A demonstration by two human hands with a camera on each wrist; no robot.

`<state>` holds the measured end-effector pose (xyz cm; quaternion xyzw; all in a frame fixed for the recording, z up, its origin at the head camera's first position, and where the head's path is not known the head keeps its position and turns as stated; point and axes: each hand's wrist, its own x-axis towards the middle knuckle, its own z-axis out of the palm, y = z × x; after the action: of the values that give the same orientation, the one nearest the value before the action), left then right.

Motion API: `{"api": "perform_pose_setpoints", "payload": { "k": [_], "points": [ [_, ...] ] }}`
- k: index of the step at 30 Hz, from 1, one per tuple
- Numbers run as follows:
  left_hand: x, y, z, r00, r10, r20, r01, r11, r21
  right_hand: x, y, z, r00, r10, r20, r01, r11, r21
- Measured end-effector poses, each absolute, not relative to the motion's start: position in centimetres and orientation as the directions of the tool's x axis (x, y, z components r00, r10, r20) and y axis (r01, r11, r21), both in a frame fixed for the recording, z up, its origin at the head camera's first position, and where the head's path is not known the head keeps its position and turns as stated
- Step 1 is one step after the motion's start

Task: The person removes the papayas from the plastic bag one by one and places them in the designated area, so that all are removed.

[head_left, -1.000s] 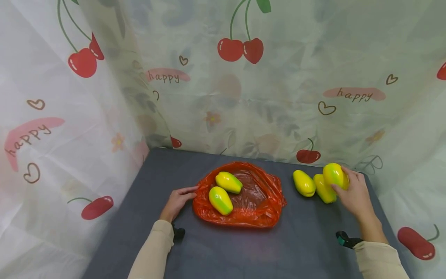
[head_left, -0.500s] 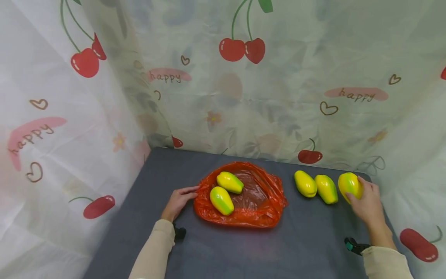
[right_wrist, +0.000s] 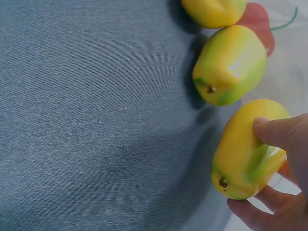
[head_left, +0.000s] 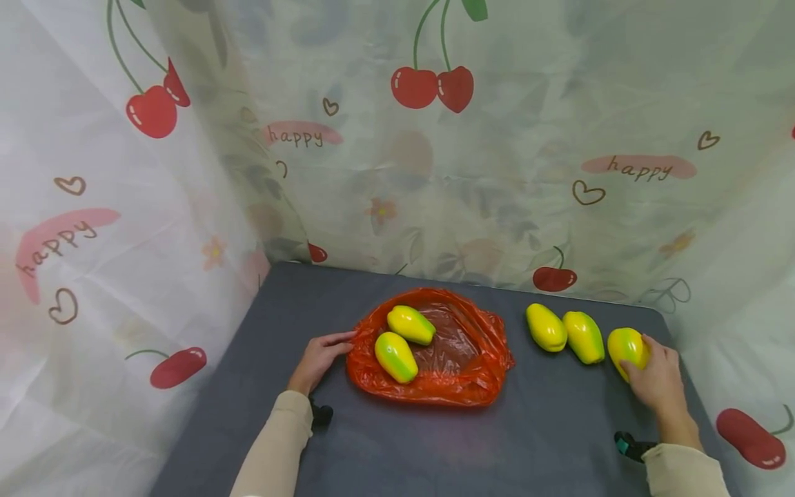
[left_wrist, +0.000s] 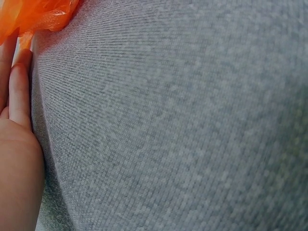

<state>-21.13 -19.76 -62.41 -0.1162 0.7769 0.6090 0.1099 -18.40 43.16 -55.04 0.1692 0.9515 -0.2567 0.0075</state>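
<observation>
In the head view my right hand (head_left: 660, 373) grips a glossy yellow-green papaya (head_left: 626, 351) at the table's right side. Thumb and fingers lie on opposite sides of this papaya in the right wrist view, its dark stem spot (right_wrist: 223, 183) showing. Left of it are a second papaya (head_left: 584, 337) and a third papaya (head_left: 546, 327), side by side. My left hand (head_left: 319, 360) pinches the left edge of a red plastic bag (head_left: 428, 393); in the left wrist view the bag (left_wrist: 41, 14) meets the fingertips. Two more papayas (head_left: 395, 357) lie on the bag's left part.
The dark grey table (head_left: 472, 442) ends at a back edge against a hanging sheet (head_left: 497, 138) printed with cherries. More of this sheet hangs along the left and right sides.
My right hand has carried its papaya rightward from beside the middle one, then lower and nearer the table's right edge. My left hand and the bag stay in place.
</observation>
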Motion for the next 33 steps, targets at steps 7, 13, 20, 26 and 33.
{"api": "perform_pose_setpoints", "payload": {
  "k": [7,13,20,26,33],
  "points": [
    [-21.2,-19.7,-62.4,-0.951,-0.047,-0.305,-0.307,0.233,0.923,-18.2,43.0,-55.6,-0.937,0.329,-0.113,0.341,0.801,-0.493],
    [-21.3,-19.7,-62.4,-0.95,-0.049,-0.308,-0.311,0.235,0.921,-18.2,43.0,-56.3,-0.936,0.331,-0.121,0.346,0.797,-0.495],
    [-21.3,-19.8,-62.3,-0.951,-0.043,-0.306,-0.307,0.227,0.924,-18.3,42.8,-56.7,-0.93,0.344,-0.13,0.36,0.784,-0.506],
    [-21.2,-19.8,-62.3,-0.951,-0.045,-0.306,-0.308,0.226,0.924,-18.2,42.8,-56.9,-0.927,0.342,-0.153,0.37,0.772,-0.516],
    [-21.0,-19.6,-62.2,-0.949,-0.045,-0.312,-0.314,0.223,0.923,-18.0,43.0,-57.2,-0.928,0.334,-0.166,0.37,0.772,-0.517]
  ]
}}
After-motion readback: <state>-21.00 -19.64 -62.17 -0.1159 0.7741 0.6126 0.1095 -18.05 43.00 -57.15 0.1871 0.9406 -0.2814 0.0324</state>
